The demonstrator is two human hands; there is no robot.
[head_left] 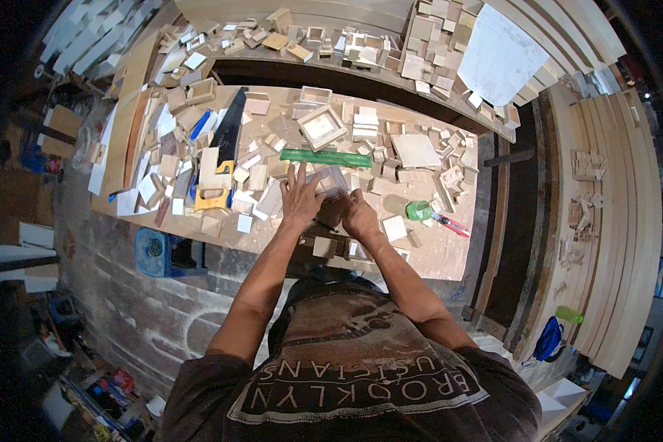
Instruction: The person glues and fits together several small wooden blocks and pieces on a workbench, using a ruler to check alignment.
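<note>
At the near edge of the workbench my left hand [300, 197] lies with its fingers stretched out, pressing beside a greyish see-through flat piece [331, 181]. My right hand [359, 215] is closed at that piece's near right corner; what its fingers hold, if anything, is too small to make out. Just beyond both hands runs a green ruler-like strip [325, 158]. A square wooden frame box [322, 127] sits past the strip. To the left lies a handsaw [232, 125] with a black blade and yellow handle.
Wood offcuts and small boxes cover the plywood bench top [442, 254]. A green tape roll [418, 211] and a red-handled tool [451, 225] lie at right. A blue plastic stool [158, 252] stands below the left front edge. Long boards [611, 221] are stacked at far right.
</note>
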